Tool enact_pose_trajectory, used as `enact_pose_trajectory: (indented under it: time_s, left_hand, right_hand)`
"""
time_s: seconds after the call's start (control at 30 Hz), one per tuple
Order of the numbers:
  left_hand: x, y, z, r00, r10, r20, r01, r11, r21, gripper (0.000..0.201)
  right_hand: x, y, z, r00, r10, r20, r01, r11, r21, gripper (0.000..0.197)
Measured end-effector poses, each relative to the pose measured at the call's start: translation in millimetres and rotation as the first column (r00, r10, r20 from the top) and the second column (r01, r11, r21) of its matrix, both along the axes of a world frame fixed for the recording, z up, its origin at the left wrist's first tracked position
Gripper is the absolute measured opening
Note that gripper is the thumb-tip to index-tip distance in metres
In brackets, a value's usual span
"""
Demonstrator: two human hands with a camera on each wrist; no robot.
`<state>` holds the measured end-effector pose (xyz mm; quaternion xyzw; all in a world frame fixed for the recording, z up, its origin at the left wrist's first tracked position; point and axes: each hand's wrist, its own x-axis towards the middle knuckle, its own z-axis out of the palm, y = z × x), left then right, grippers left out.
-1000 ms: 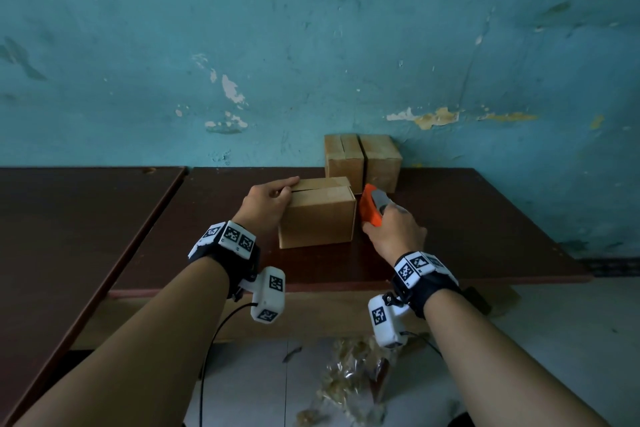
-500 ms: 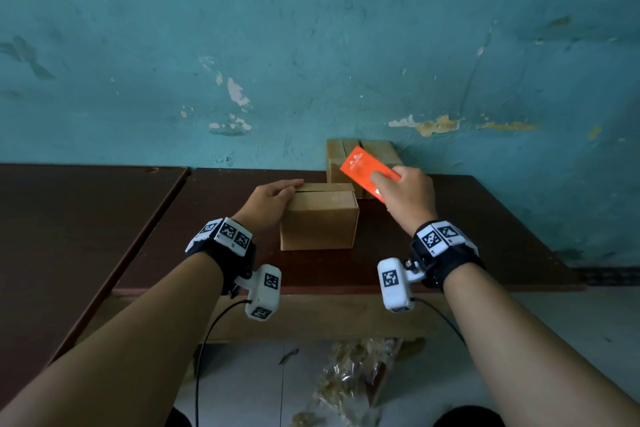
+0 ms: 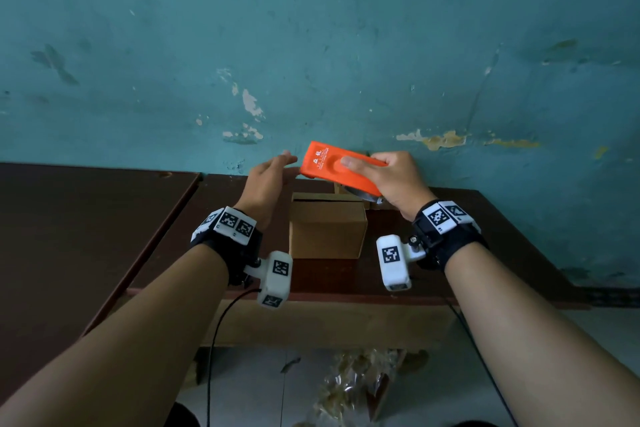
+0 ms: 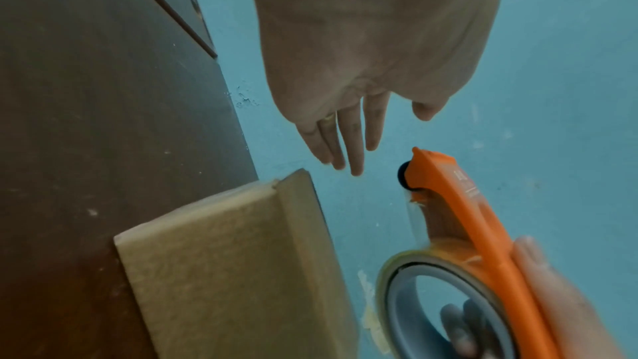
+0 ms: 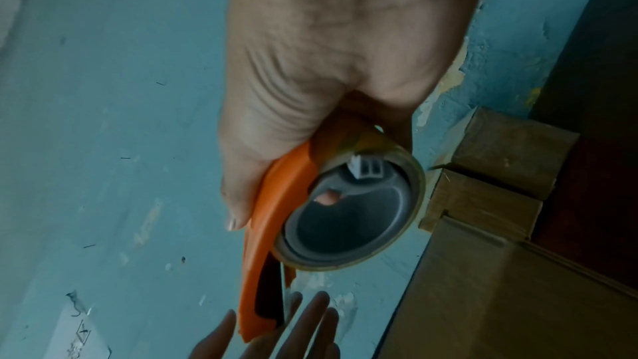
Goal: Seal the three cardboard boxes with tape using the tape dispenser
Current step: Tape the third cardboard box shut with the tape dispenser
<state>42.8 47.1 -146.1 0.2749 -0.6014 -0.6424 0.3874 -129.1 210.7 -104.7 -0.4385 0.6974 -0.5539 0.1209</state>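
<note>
Cardboard box (image 3: pixel 327 229) nearest the person sat on the dark brown bench (image 3: pixel 485 236) in the head view, its top flaps closed. At the box's 12 o'clock the right hand (image 3: pixel 398 180) held the orange tape dispenser (image 3: pixel 341 166) in the air, thumb on its flat side and fingers curled under it, the nose of the dispenser pointing toward 10 o'clock. The left hand (image 3: pixel 268 180) hovered at the box's 10 o'clock with fingers straight and relaxed, fingertips just beside the dispenser's nose; whether they touched it could not be told. Only a sliver of the boxes by the teal wall (image 3: pixel 311 45) showed beneath the dispenser. A second brown bench (image 3: pixel 69 236) stood at 9 o'clock, and crumpled plastic (image 3: pixel 349 385) lay on the floor below.

From the left wrist, the left hand (image 4: pixel 348 92) was spread, fingers (image 4: pixel 355 146) extended and holding nothing, their tips apart from the dispenser's nose (image 4: pixel 428 163). The box (image 4: pixel 224 269) lay at 7 o'clock on the bench (image 4: pixel 86 92). The dispenser (image 4: pixel 483 228) with its tape roll (image 4: pixel 435 299) was at 5 o'clock, gripped by the right hand (image 4: pixel 559 296).

From the right wrist, the right hand (image 5: pixel 328 78) wrapped the dispenser (image 5: pixel 273 201), thumb along the orange side, a fingertip visible through the roll's (image 5: pixel 348 214) grey core. The left hand's fingers (image 5: pixel 310 321) were at 6 o'clock, just beside the dispenser's nose. Two further boxes (image 5: pixel 500 168) stood against the wall at 3 o'clock, with the near box (image 5: pixel 500 296) at 4 o'clock.
</note>
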Motion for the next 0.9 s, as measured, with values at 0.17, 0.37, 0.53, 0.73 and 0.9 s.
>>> enact_pose_trajectory:
  time_s: [0.17,0.37,0.53,0.73,0.9]
  left_hand:
    - [10.8,1.2,11.5,0.978,-0.14,-0.152,0.161,0.977,0.137,0.029]
    - [22.7,-8.4,8.9,0.963,-0.146,-0.227,0.193,0.961,0.198,0.033]
    - [28.7,-9.4,7.2,0.976,-0.125,-0.18,0.16,0.968,0.195,0.034]
    - [27.6,-10.8,5.4,0.991,0.049,-0.122,-0.021,0.976,0.218,0.036]
    - [28.8,-9.7,4.4,0.988,0.098,-0.116,-0.063,0.958,0.279,0.043]
  right_hand:
    - [10.8,-5.2,10.2,0.991,0.104,0.08,-0.103,0.995,-0.017,0.039]
    - [9.8,-13.7,11.7,0.983,0.161,0.094,-0.163,0.987,0.015,0.049]
    - [2.6,-22.7,10.9,0.985,0.169,0.043,-0.173,0.976,0.131,0.079]
    - [-7.5,-36.9,13.1,0.983,0.183,-0.018,-0.174,0.959,0.223,0.09]
    - [-11.6,-43.1,18.9,0.979,0.203,-0.015,-0.19,0.937,0.293,0.075]
